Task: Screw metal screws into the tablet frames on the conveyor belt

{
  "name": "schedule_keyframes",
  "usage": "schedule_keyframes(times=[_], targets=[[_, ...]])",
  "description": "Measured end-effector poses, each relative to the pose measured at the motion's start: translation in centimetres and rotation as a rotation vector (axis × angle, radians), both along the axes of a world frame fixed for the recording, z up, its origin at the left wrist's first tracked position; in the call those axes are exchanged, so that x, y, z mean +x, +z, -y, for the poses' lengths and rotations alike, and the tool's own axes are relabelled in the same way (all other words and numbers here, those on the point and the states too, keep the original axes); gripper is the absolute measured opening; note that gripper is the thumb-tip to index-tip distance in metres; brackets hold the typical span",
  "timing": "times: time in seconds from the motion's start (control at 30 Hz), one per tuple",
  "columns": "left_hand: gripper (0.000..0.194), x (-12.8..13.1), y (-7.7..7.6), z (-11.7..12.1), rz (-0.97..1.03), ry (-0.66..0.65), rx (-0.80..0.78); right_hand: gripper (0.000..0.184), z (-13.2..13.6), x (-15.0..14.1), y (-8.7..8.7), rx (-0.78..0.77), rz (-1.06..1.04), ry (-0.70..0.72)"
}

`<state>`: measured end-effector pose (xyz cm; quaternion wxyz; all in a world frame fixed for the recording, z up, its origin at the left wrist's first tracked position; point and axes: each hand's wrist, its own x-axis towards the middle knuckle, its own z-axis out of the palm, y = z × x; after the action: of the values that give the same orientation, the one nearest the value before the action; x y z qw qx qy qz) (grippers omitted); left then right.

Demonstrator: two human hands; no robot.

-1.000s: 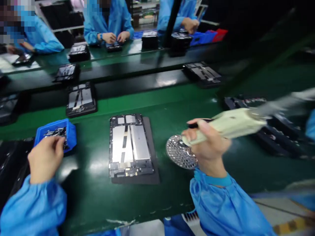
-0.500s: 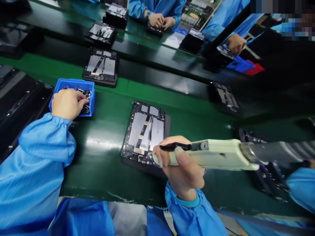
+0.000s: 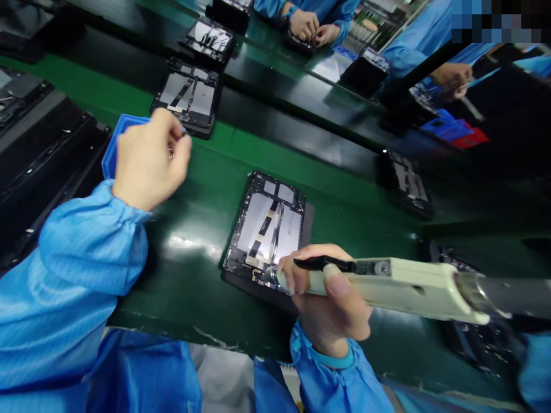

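Currently, we grip the cream hand tool point(image 3: 413, 287) in our R hand point(image 3: 331, 301), fingers wrapped round its body, w/ metal tip at the near end of the open tablet point(image 3: 267, 229). Said tablet lies approx. mid-bench on a dark panel point(image 3: 307, 226). Our L hand point(image 3: 148, 160) is at the blue bin point(image 3: 111, 150), scene L, fingers curled; we can't tell whether they pinch a part. A 2nd tablet point(image 3: 203, 98) lies on the far side.

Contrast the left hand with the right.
The left hand covers much of the blue bin; the right hand covers a corner of the device. The left hand's fingers are bent, their hold unclear; the right hand grips the tool. Both are bare, below blue sleeves.
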<state>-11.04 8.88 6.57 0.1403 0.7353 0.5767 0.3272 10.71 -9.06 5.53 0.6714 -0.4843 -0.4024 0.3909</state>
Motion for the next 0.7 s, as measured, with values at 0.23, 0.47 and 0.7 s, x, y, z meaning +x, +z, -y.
schedule_keyframes(times=[0.23,0.47,0.7], targets=[[0.022,9.2,-2.0,6.4,-0.038,-0.58,-0.391,0.023,0.5,0.6,-0.4,0.049,0.033,0.018],[0.027,13.1,-5.5,7.7,0.031,-0.765,-0.528,0.023,0.8,0.8,-0.5,0.036,0.061,0.057],[0.024,13.3,-7.0,7.7,0.153,-0.775,-0.426,0.023,0.9,0.6,-0.5,0.012,0.069,0.067]])
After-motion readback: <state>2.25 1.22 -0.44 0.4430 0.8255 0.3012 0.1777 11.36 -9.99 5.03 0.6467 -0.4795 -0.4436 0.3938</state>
